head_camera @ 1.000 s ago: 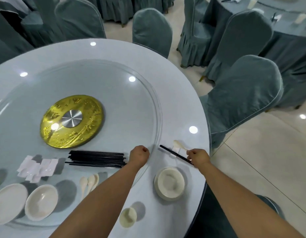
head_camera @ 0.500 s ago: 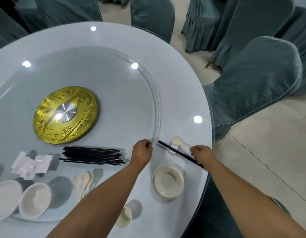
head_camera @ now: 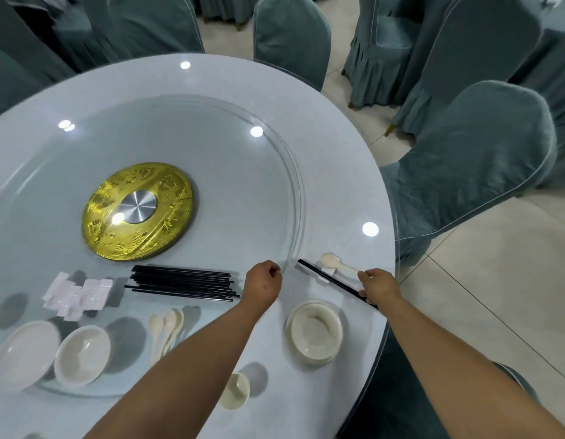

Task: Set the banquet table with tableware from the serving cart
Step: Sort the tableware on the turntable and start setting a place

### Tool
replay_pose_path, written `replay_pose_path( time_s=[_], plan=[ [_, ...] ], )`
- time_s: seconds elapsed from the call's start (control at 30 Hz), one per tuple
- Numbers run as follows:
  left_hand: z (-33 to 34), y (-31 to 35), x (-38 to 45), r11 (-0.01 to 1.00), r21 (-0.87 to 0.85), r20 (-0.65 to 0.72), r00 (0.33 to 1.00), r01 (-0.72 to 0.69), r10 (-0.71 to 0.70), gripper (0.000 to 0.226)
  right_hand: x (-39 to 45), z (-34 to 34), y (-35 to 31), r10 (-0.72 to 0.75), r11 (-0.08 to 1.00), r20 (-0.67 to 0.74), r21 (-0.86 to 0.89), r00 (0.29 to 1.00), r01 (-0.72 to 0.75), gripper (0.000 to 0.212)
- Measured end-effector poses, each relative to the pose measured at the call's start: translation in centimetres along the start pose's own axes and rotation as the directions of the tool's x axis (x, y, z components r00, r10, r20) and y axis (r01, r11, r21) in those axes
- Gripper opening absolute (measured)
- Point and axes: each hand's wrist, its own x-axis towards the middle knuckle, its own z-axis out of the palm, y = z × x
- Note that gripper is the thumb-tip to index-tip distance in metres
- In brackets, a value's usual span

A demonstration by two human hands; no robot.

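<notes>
Both hands (head_camera: 263, 282) barely shifted since.

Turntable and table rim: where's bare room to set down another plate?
Free: the glass turntable beyond the gold hub, and the table rim past the spoon. Crowded: the near turntable edge with chopstick pile, rests, bowls.

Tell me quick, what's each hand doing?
Left hand: fingers curled at the glass turntable edge; grip cannot be told.
Right hand: pinching the black chopsticks.

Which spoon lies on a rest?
The lone spoon by the right hand, propped on a white rest; the other three spoons lie flat on the glass turntable.
</notes>
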Motion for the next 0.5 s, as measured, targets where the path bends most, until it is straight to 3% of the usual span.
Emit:
replay_pose_path(
  time_s=[0.23,0.5],
  plan=[
    [-2.6,-1.7,-2.8,1.000,0.026,0.136,0.991,0.014,-0.018,0.021,-3.6,0.9,-1.1,-0.108,0.989,-0.027,-0.105,0.994,0.105,0.030],
    [-5.8,-7.4,-8.7,0.999,0.023,0.262,0.964,0.046,-0.051,0.013,-11.2,5.2,-1.5,-0.259,0.956,0.049,-0.128,0.965,0.263,0.030]
  ],
)
